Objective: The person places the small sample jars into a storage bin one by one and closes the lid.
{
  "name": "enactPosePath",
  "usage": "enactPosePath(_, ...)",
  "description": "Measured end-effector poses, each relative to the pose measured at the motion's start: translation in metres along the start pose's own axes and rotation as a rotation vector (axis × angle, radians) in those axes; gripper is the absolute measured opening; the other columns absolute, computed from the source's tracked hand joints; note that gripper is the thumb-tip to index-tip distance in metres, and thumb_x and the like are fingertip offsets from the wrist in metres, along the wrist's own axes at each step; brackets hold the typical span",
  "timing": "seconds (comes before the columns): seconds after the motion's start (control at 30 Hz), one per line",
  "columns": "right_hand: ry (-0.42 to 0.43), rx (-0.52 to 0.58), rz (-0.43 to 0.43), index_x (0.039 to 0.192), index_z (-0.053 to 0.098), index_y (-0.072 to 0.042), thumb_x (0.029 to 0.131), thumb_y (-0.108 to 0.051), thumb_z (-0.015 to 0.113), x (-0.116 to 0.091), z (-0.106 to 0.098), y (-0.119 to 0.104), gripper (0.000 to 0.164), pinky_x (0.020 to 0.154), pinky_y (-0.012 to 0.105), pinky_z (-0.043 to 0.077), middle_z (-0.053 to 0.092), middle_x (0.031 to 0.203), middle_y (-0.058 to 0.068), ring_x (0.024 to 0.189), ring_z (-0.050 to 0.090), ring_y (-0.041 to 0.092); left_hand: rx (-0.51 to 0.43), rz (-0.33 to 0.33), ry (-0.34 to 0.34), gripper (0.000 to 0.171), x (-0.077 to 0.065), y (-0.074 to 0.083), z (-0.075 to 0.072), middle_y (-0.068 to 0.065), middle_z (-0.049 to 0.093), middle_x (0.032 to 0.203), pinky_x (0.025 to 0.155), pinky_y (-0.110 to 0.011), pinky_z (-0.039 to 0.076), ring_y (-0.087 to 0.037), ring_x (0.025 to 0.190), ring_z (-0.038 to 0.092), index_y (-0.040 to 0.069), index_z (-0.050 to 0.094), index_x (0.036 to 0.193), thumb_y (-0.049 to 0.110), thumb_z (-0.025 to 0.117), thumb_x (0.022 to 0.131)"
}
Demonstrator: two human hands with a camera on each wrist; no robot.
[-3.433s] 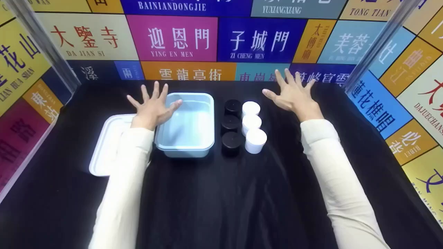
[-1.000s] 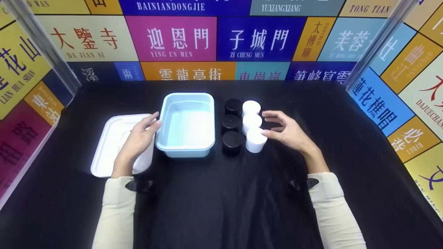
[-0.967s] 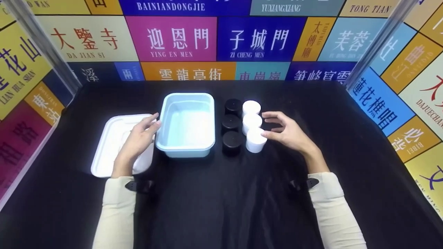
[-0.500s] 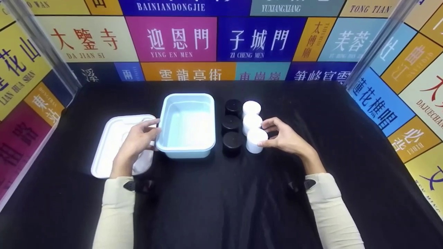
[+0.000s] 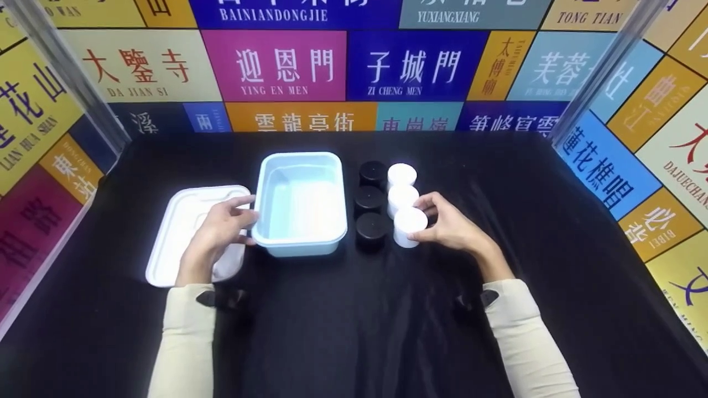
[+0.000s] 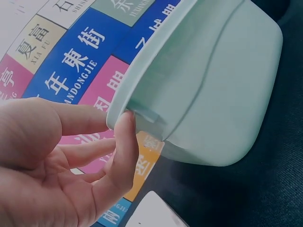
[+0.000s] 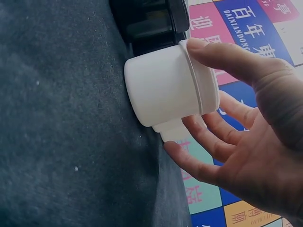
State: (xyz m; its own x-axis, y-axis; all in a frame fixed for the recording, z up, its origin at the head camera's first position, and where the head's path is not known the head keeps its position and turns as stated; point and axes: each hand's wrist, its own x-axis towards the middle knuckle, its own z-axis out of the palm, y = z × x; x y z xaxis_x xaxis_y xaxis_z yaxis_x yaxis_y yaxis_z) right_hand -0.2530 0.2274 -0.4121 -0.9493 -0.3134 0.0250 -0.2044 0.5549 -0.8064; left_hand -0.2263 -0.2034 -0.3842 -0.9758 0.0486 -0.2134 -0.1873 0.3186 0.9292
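My left hand (image 5: 218, 228) pinches the left rim of a light blue-green plastic container (image 5: 301, 250). In the left wrist view the thumb and a finger (image 6: 125, 146) meet at that rim. With my right hand (image 5: 451, 224) I grip the nearest white screw-lid jar (image 5: 408, 237), which stands upright. The right wrist view has the thumb (image 7: 198, 44) on the edge of the lid of this white jar (image 7: 163, 87), and the other fingers reach round its far side. Two more white jars (image 5: 402, 198) stand in line behind it.
Several black-lidded jars (image 5: 371, 226) form a column between the container and the white jars. A white rectangular lid (image 5: 174, 237) lies left of the container, partly under my left hand. Colourful printed panels (image 5: 276, 63) wall in the black-covered table (image 5: 332, 331).
Both hands, spread wide at first, have come down and in. The left has taken the container's rim, and the container has shifted slightly right. The right has closed round the nearest white jar.
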Motion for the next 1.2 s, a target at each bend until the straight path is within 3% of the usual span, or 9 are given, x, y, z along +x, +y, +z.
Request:
enactPosePath(0.23, 0.018, -0.015, 0.01, 0.128, 0.049, 0.002, 0.073, -0.01, 0.085, -0.004, 0.0, -0.007, 0.066, 0.103, 0.045, 0.048, 0.056, 0.125, 0.021, 0.118, 0.057, 0.036, 0.016, 0.007, -0.003, 0.056, -0.002, -0.001, 0.0, -0.031, 0.057, 0.134, 0.065, -0.024, 0.062, -0.013, 0.09, 0.067, 0.0, 0.037, 0.152, 0.009, 0.05, 0.099)
enactPosePath(0.5, 0.06, -0.074, -0.025, 0.13, 0.056, 0.0, 0.074, -0.017, 0.086, -0.009, -0.004, -0.021, 0.066, 0.09, 0.024, 0.048, 0.057, 0.122, 0.017, 0.114, 0.06, 0.031, 0.02, 0.016, -0.002, 0.056, -0.003, -0.001, 0.0, -0.03, 0.056, 0.132, 0.064, -0.023, 0.062, -0.011, 0.087, 0.067, -0.001, 0.037, 0.152, 0.008, 0.05, 0.099)
enactPosePath(0.7, 0.064, -0.12, -0.045, 0.127, 0.061, -0.003, 0.075, -0.021, 0.087, -0.01, -0.007, -0.031, 0.061, 0.086, 0.022, 0.049, 0.058, 0.118, 0.015, 0.11, 0.061, 0.027, 0.008, 0.017, -0.012, 0.059, -0.002, -0.005, 0.0, -0.031, 0.054, 0.135, 0.063, -0.023, 0.062, -0.008, 0.084, 0.066, 0.0, 0.032, 0.155, 0.008, 0.051, 0.1)
enactPosePath(0.83, 0.064, -0.125, -0.057, 0.126, 0.061, -0.003, 0.074, -0.02, 0.088, -0.008, -0.009, -0.04, 0.061, 0.086, 0.027, 0.053, 0.058, 0.117, 0.014, 0.109, 0.06, 0.026, 0.004, 0.023, -0.013, 0.057, -0.002, -0.006, 0.0, -0.03, 0.055, 0.133, 0.063, -0.023, 0.062, -0.008, 0.084, 0.067, 0.001, 0.035, 0.153, 0.008, 0.051, 0.099)
enactPosePath(1.03, 0.096, -0.099, -0.086, 0.124, 0.058, -0.002, 0.074, -0.02, 0.088, -0.001, -0.011, -0.06, 0.061, 0.095, 0.044, 0.057, 0.054, 0.12, 0.013, 0.111, 0.058, 0.026, 0.016, 0.025, -0.014, 0.056, 0.001, -0.005, -0.001, -0.03, 0.056, 0.132, 0.066, -0.025, 0.063, -0.009, 0.086, 0.068, 0.001, 0.037, 0.153, 0.009, 0.051, 0.099)
enactPosePath(1.2, 0.101, -0.102, -0.098, 0.126, 0.057, -0.005, 0.075, -0.023, 0.087, 0.005, -0.01, -0.074, 0.062, 0.094, 0.045, 0.057, 0.056, 0.123, 0.012, 0.108, 0.061, 0.028, 0.011, 0.026, -0.015, 0.055, 0.002, -0.004, 0.0, -0.029, 0.057, 0.131, 0.066, -0.025, 0.063, -0.01, 0.086, 0.068, 0.001, 0.038, 0.152, 0.009, 0.052, 0.099)
